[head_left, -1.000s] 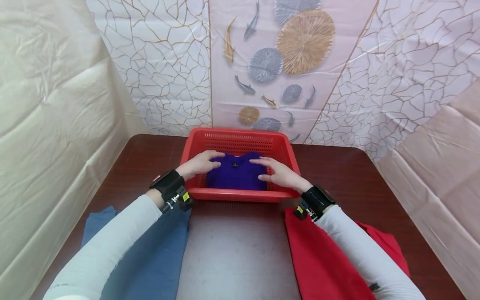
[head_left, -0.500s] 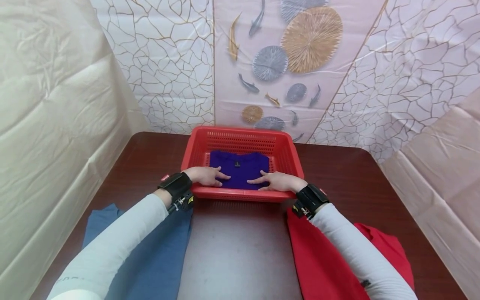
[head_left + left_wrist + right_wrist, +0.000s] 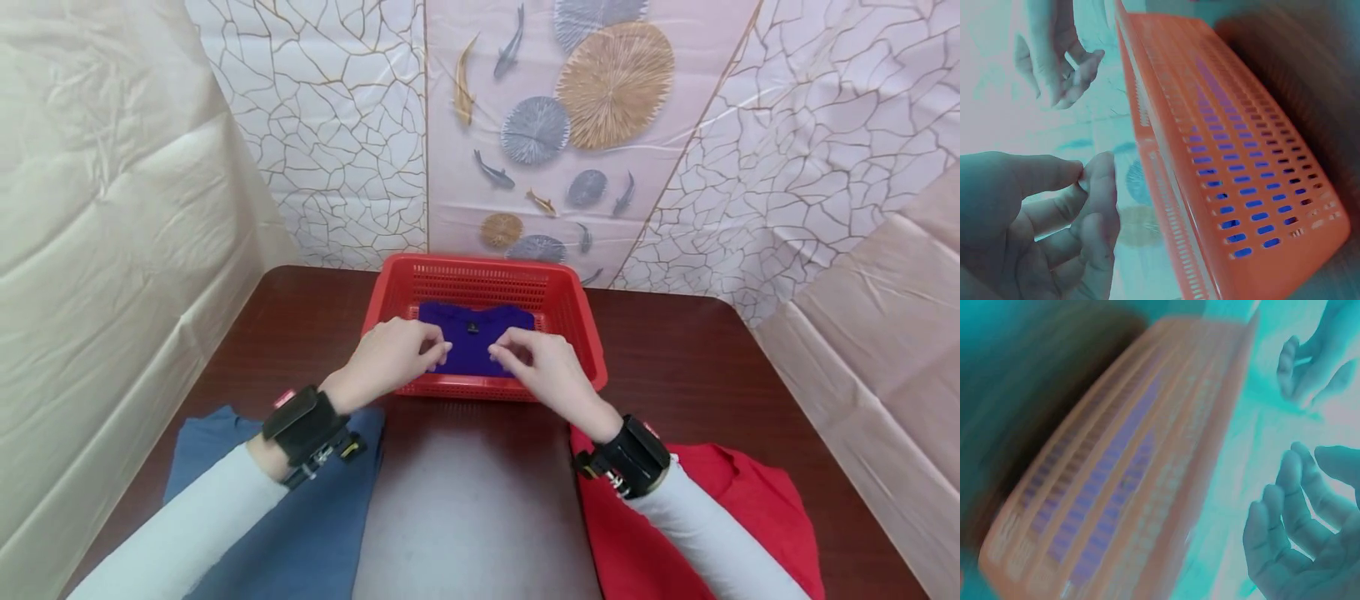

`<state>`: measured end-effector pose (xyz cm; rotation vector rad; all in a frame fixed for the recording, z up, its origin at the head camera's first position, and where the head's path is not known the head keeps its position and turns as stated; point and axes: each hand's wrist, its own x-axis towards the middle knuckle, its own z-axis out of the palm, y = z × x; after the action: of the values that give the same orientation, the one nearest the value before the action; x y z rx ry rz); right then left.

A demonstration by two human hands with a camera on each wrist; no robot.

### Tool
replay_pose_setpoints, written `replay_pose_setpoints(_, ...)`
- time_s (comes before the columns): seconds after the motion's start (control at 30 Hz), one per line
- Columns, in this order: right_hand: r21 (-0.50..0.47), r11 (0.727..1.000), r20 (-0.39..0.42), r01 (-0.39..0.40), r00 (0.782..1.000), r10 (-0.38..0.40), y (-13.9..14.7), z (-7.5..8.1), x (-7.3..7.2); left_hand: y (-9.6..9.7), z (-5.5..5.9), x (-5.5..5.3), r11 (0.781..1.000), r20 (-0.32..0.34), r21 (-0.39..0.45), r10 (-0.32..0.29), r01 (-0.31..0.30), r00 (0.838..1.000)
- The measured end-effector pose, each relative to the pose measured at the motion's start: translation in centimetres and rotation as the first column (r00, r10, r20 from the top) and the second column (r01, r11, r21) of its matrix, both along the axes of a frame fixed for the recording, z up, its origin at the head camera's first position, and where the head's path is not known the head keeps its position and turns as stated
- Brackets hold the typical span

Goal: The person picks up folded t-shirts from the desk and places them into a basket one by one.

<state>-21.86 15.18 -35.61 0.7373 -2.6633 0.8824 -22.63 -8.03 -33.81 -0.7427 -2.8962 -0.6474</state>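
Note:
A folded purple shirt [image 3: 471,354] with a dark neck label lies flat in the red plastic basket [image 3: 588,333]. My left hand [image 3: 393,354] is raised over the basket's front left, its thumb tip close to the index finger and nothing held. Opposite it, my right hand [image 3: 551,367] hangs over the front right with loosely bent fingers, also holding nothing. Both wrist views show the hands above the rim, outside the slotted front wall. Through those slots the purple cloth shows.
On the left of the dark wooden table [image 3: 660,333] lies a blue garment [image 3: 300,517], partly under my left arm. A red garment [image 3: 780,500] is spread on the right, partly covered by my right arm. Patterned cloth [image 3: 345,125] hangs behind the basket.
Half a second ago both hands pressed on the purple shirt with fingers spread. They have since lifted and drawn back toward me, and their fingers have bent. The shirt stays in the basket.

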Motion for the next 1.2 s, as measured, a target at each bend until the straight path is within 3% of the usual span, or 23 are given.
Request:
replay_pose_setpoints(0.13,-0.053,0.996,0.012,-0.074,0.997,0.075,-2.9,-0.2,2.9,-1.9,-0.4,3.3,0.999,-0.066,0.032,0.045,-0.043,0.997)
replay_pose_setpoints(0.27,-0.038,0.989,0.036,-0.142,0.989,0.143,-6.0,-2.0,5.2,-4.0,-1.8,5.9,0.993,-0.11,0.024,0.113,-0.111,0.987)
replay_pose_setpoints(0.4,0.042,0.979,0.092,-0.202,0.976,0.197,-8.7,-4.2,6.6,-6.5,-3.6,8.0,0.979,-0.113,-0.005,0.2,-0.202,0.973)
replay_pose_setpoints(0.5,0.172,0.955,0.126,-0.243,0.967,0.223,-10.0,-5.7,7.3,-9.3,-4.9,9.4,0.957,-0.091,-0.042,0.282,-0.287,0.955)
replay_pose_setpoints(0.63,0.356,0.901,0.168,-0.247,0.966,0.198,-11.2,-7.0,7.7,-14.2,-6.5,11.3,0.91,-0.071,-0.079,0.402,-0.407,0.913)
replay_pose_setpoints(0.83,0.465,0.849,0.235,-0.251,0.96,0.155,-12.4,-8.0,7.6,-21.3,-8.7,13.9,0.821,-0.062,-0.089,0.56,-0.564,0.826)
replay_pose_setpoints(0.93,0.474,0.835,0.225,-0.28,0.955,0.192,-13.0,-8.2,7.5,-23.7,-9.5,14.7,0.773,0.034,-0.154,0.627,-0.615,0.779)
replay_pose_setpoints(1.0,0.468,0.839,0.194,-0.278,0.958,0.209,-13.5,-8.4,7.4,-24.6,-9.9,14.7,0.755,0.093,-0.2,0.649,-0.625,0.755)
replay_pose_setpoints(1.1,0.441,0.86,0.146,-0.255,0.967,0.211,-14.0,-8.6,7.3,-25.4,-10.1,14.3,0.764,0.174,-0.229,0.641,-0.603,0.747)
replay_pose_setpoints(1.2,0.404,0.884,0.132,-0.237,0.971,0.2,-14.5,-8.9,7.2,-25.8,-10.1,13.8,0.802,0.218,-0.207,0.597,-0.561,0.772)
